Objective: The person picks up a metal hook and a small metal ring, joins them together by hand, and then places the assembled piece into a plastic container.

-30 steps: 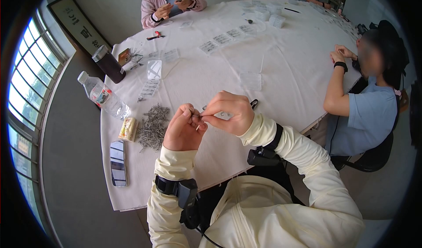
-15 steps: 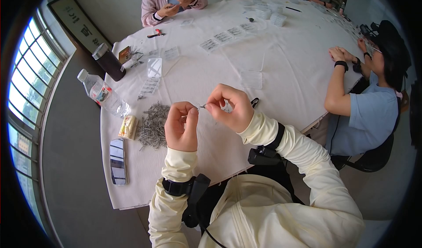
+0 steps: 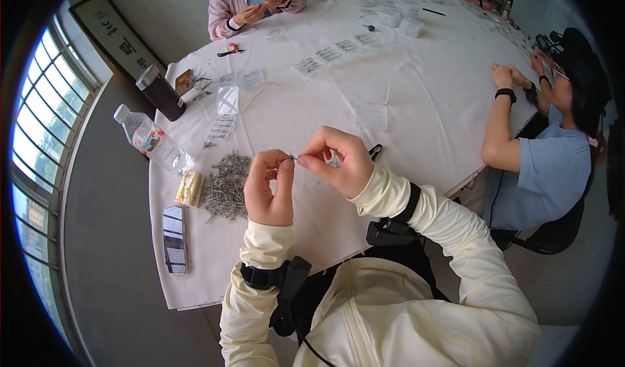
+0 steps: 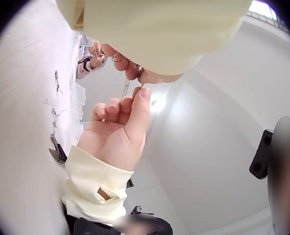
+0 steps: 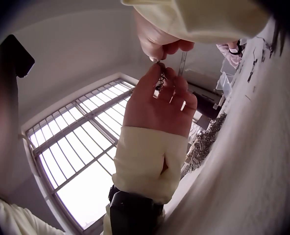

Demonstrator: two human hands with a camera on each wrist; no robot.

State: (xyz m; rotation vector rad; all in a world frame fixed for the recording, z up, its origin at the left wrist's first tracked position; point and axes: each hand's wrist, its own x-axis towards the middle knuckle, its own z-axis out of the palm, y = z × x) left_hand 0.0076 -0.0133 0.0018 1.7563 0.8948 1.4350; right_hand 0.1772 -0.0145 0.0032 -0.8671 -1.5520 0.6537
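My left hand (image 3: 270,188) and right hand (image 3: 342,162) meet above the table, fingertips almost touching. Between thumb and index finger, the left pinches a small dark piece of twisted metal wire (image 5: 159,82), whose coiled part hangs along its fingers in the right wrist view. From the other side, the right hand's thumb and index finger pinch the wire's thin end, seen close up in the left wrist view. Fingertips hide much of the piece. Just left of the left hand lies a tangled heap of similar metal pieces (image 3: 226,188).
Left of the heap are a tissue pack (image 3: 189,189), a phone (image 3: 174,240), a water bottle (image 3: 156,140) and a dark flask (image 3: 161,94). Clear plastic trays (image 3: 372,118) lie farther in. Red-handled pliers (image 3: 230,50) lie near a person opposite; others sit at right.
My left hand has turned from palm showing to thumb side up, still at the metal piece. The right hand has shifted slightly up. Across the table, the person's hands have come together.
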